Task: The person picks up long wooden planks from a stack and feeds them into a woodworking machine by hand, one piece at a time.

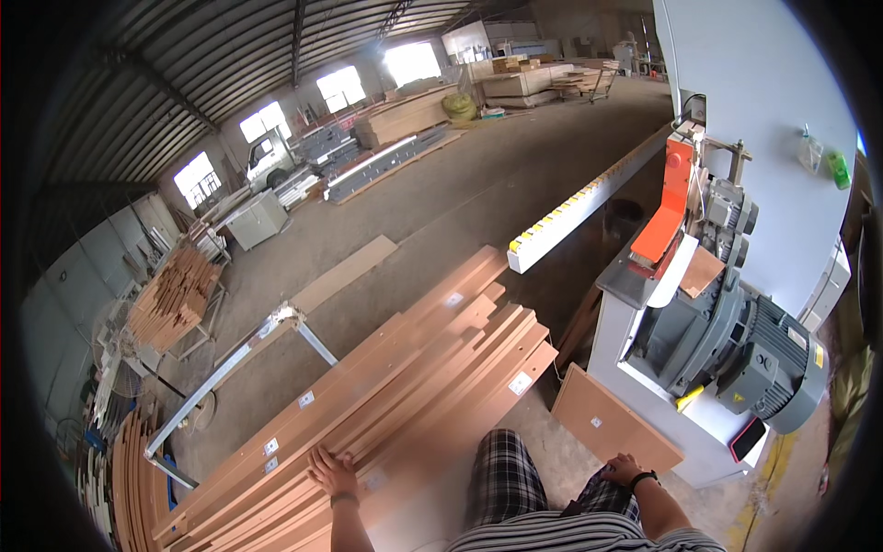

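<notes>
My left hand (333, 474) lies on the stack of long brown boards (418, 354), fingers spread across the top and gripping nothing that I can see. The boards run diagonally from the lower left toward the middle, with uneven ends and a few white labels. On my right knee, covered by plaid cloth (508, 469), rests my right hand (623, 467), its fingers loosely bent over the knee with no object visible in them. Just beyond that hand, a brown panel (612, 419) with a small white label leans against the machine's base.
To the right stands a machine with a grey motor (777, 363) and an orange guard (664, 225). A phone (747, 440) lies on its base. A white rail (589, 198) with yellow pieces extends from it. Left of the boards is a metal frame (221, 373). Farther off is stacked timber (179, 299).
</notes>
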Available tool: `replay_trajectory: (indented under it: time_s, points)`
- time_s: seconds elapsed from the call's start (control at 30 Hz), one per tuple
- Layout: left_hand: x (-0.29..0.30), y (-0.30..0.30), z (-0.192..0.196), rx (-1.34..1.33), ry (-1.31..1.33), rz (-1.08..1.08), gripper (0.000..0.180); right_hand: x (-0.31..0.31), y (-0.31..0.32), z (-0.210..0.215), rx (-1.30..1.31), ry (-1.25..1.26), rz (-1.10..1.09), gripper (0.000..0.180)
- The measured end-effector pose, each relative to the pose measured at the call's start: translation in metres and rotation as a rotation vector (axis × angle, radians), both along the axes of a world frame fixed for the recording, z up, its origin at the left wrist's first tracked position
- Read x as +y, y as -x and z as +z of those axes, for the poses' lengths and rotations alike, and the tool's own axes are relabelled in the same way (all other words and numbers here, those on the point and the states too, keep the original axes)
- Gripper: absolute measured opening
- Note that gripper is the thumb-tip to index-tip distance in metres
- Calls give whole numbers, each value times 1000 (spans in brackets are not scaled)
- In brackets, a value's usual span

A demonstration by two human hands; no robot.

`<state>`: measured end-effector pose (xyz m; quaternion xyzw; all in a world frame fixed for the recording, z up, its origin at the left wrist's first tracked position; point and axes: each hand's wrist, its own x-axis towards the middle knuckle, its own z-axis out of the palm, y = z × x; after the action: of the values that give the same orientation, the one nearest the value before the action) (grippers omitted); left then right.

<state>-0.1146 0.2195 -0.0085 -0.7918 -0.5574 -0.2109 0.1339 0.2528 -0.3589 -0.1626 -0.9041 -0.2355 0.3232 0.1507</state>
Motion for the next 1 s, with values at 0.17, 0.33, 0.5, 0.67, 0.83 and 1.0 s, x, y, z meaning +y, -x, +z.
replay_trajectory:
  time_s: [0.17, 0.33, 0.5, 0.67, 0.83, 1.0]
  points:
    - [-10, -8, 0, 45, -8, 65, 85, 3, 6, 12, 2, 40, -12, 65]
    - [-5, -28, -5, 15, 169, 165, 93, -10, 6, -22, -126, 62, 13, 62]
    - [-1, -17, -11, 136, 199, 306, 90, 9, 2, -4, -38, 104, -10, 65]
    - [2, -33, -18, 234, 171, 316, 89, -2, 7, 0, -50, 110, -53, 55]
    - [17, -7, -43, 169, -19, 215, 88, 11, 11, 34, 11, 178, -18, 69]
    - [8, -15, -33, 197, -9, 218, 86, 11, 12, 51, 91, 216, -57, 74]
